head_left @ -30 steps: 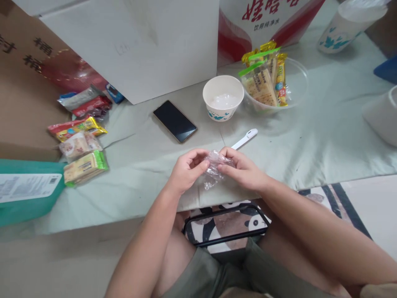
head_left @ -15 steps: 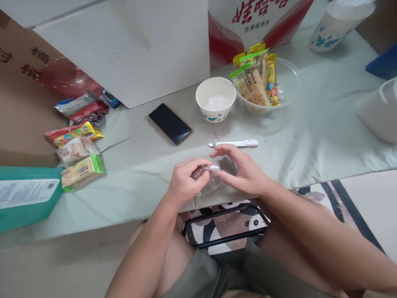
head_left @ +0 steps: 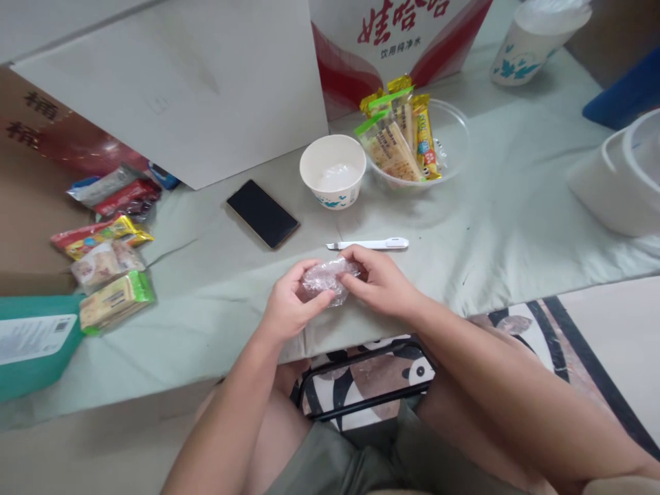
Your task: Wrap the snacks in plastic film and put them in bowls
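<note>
A crumpled piece of clear plastic film point(head_left: 326, 280) is held between both hands, just over the front part of the cloth-covered table. My left hand point(head_left: 291, 302) grips its left side between thumb and fingers. On the other side my right hand point(head_left: 379, 280) has closed on it, thumb on top. A white craft knife point(head_left: 368, 244) lies right behind my hands. Behind it stands a paper bowl point(head_left: 333, 172) with blue leaf prints and some clear plastic inside. To the left of the bowl, a dark phone point(head_left: 263, 214) lies flat.
A clear plastic bowl point(head_left: 454, 141) of wrapped snacks sits beside the paper bowl. More packaged snacks point(head_left: 116, 300) lie at the left by a green container point(head_left: 38, 344). White boxes point(head_left: 170, 89) stand at the back; a paper cup point(head_left: 536, 42) and white bucket point(head_left: 613, 182) are at the right.
My right hand has closed from spread fingers onto the film, which is now bunched into a wad between both hands. The view has shifted slightly to the right.
</note>
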Available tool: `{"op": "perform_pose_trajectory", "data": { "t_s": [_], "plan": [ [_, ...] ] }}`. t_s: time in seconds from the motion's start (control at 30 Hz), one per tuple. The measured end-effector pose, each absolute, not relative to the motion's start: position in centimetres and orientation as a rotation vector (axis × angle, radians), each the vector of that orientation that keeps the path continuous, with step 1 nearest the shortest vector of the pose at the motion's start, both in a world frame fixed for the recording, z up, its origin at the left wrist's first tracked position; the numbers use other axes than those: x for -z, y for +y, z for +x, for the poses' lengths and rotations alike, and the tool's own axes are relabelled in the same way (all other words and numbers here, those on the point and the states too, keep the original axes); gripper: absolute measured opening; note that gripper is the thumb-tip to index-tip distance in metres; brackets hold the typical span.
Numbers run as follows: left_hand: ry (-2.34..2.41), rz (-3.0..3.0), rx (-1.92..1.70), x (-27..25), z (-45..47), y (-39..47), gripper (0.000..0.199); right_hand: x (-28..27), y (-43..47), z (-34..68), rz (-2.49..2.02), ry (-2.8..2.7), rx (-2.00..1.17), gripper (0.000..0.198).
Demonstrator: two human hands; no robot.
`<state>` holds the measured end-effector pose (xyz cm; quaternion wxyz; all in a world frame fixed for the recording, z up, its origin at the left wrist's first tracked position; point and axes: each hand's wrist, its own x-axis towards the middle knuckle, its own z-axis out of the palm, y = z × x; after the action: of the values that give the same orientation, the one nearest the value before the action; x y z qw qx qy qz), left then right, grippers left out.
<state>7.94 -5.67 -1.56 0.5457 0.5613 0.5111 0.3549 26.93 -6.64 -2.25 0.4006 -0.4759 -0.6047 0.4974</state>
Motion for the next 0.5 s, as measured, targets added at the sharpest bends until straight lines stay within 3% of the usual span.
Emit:
{"op": "perform_pose_trajectory", "data": {
  "t_s": [0.23,0.37,0.5],
  "plan": [
    [1.532,1.310,-1.190,2.0,7.5,-4.5,0.029,1.9,-6.2,27.6,-1.247,-1.291,-1.245,0.010],
    [1.739,1.595,-1.412,-1.1,8.0,-1.1,0.018,1.6,-6.2,28.1,-1.276,-1.326,-1.184,0.008],
    [1.738,2.075,-1.205,-5.3,12.2,5.0,0.024,1.2,-6.3,28.3,-1.262,-1.333,-1.176,0.008]
  ]
}}
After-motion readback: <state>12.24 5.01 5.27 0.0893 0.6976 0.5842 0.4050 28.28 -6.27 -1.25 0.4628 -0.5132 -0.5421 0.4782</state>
